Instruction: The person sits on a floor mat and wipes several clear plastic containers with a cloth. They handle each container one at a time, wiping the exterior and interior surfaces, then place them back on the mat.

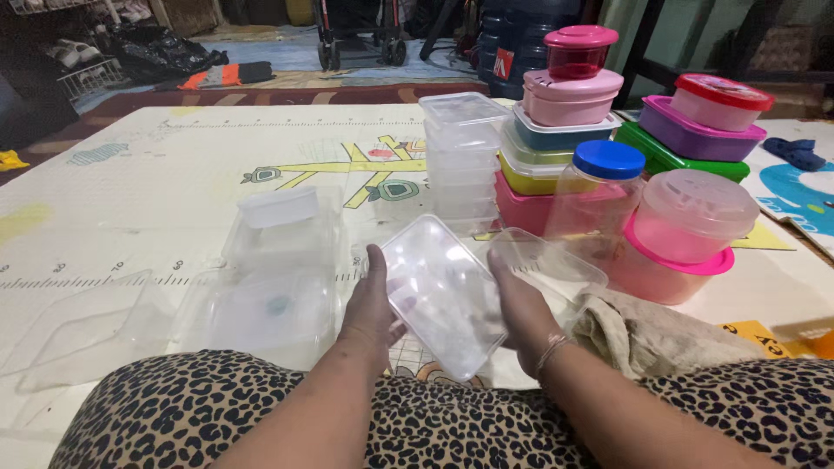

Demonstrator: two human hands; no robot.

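A clear rectangular plastic lid [443, 295] sits tilted between both hands, just above the person's lap and the play mat [174, 174] on the floor. The left hand [372, 304] presses its left edge, fingers [375, 265] lying flat along the side and holding it. The right hand [519, 306] grips the right edge, thumb on top, its fingers curled behind the lid. Just beside the right hand lies a clear container [552, 265] resting on a beige cloth [647, 334]. To the left, more clear containers [278, 287] and loose lids [78, 326] lie on the mat. Behind the lid stands a stack of clear tubs [460, 161], then a tower of coloured boxes [560, 130], a jar with a blue cap [604, 187] and a pink round container [682, 234].
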